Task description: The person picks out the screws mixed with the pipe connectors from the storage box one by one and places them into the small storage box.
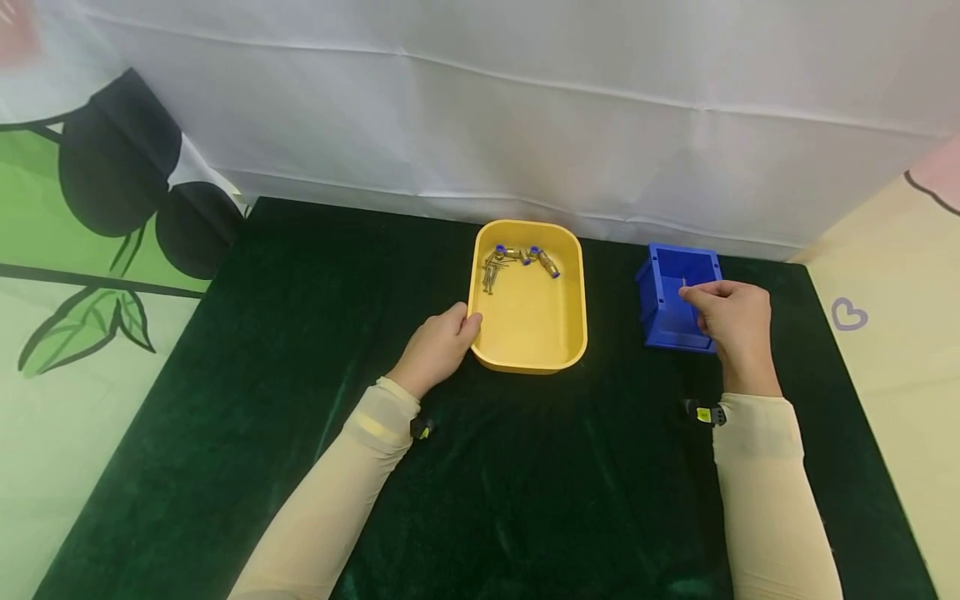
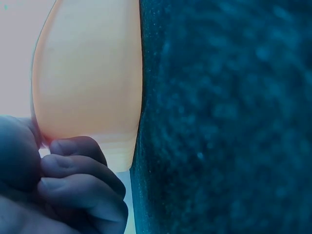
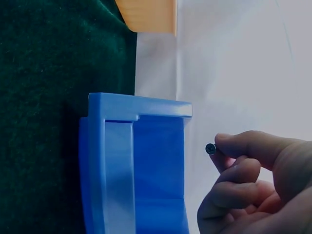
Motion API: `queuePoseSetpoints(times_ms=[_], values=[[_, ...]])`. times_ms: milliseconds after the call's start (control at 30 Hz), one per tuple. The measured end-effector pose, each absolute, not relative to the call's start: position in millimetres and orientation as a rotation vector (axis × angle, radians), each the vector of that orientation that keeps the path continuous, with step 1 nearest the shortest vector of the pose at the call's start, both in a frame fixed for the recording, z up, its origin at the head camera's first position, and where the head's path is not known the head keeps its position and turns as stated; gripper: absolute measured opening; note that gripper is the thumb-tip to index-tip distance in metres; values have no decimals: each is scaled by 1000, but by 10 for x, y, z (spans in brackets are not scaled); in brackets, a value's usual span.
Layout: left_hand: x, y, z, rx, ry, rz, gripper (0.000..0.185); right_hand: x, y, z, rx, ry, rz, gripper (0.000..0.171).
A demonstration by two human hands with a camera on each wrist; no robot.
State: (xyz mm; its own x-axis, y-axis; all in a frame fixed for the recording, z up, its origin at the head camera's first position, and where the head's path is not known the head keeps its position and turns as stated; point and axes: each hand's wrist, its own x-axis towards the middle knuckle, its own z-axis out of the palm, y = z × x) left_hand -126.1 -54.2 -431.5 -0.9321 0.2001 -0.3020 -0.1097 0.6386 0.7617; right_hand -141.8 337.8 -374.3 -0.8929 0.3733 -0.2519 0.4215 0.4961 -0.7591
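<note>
My left hand [image 1: 438, 343] grips the near left corner of a yellow tray [image 1: 531, 367], thumb over the rim and fingers curled under the outside, as the left wrist view shows. In the tray's far part lie several screws [image 1: 491, 277] and a few brass push-in fittings [image 1: 549, 264] with blue ends. Over the blue bin [image 1: 666, 333] at the right, my right hand [image 1: 738, 321] pinches a screw [image 3: 210, 148] between thumb and index finger. The screw's recessed head faces the right wrist camera; the other fingers are curled in. My right hand hides part of the bin's inside.
Dark green cloth [image 1: 480, 500] covers the table under both containers. A white sheet [image 1: 525, 108] hangs along the far edge. Printed fabric [image 1: 97, 350] lies off the left side, and a gap of cloth separates tray and bin.
</note>
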Motion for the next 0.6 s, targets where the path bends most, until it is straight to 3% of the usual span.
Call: queuePoseSetpoints(times_ms=[600], values=[[-1282, -534, -4334, 95, 2487, 1218, 34, -1359, 3352, -3950, 666, 2734, -1183, 41]])
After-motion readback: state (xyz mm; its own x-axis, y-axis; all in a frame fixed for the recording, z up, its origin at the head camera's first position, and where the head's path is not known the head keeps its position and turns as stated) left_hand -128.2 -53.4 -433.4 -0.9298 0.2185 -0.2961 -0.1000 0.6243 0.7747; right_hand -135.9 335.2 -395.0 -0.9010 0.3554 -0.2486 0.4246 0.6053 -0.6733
